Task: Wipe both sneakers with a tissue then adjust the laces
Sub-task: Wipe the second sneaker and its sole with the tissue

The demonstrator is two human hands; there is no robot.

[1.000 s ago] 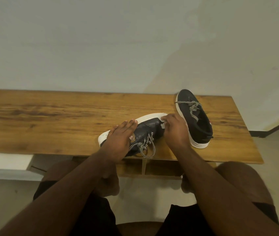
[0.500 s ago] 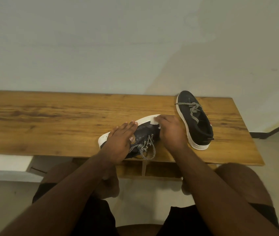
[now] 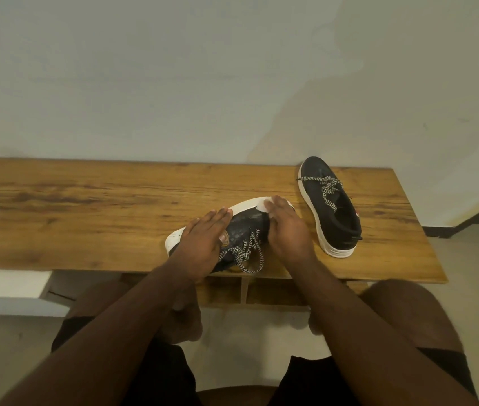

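Plain pale wall behind, wooden table (image 3: pixel 86 206) pushed against it, tiled floor below. Near sneaker (image 3: pixel 247 230) tipped on its side at table's front edge, white sole facing the wall, loose checkered laces (image 3: pixel 244 253) spilling toward front edge. Left hand (image 3: pixel 203 244) flat on upper, fingers straight, pressing to steady, not gripping. Right hand (image 3: pixel 288 230) at toe end of near sneaker, fingers curled around white tissue (image 3: pixel 263 205), tissue pressed on sole rim. Second sneaker (image 3: pixel 330 206) upright, right of near sneaker, close but apart, toe toward wall, laces slack.

Judged step: wiping sole rim of first sneaker; second not yet wiped, laces not yet adjusted. For clean wipe: keep left palm firm so shoe won't slide or roll, drag tissue along rim toward heel in one direction, refold when soiled, then turn shoe over for other side.

Room: wide bare tabletop left of near sneaker, good for turning it. Front edge right under laces, risk of shoe slipping off toward lap. Right of near sneaker tight, second sneaker in elbow path.
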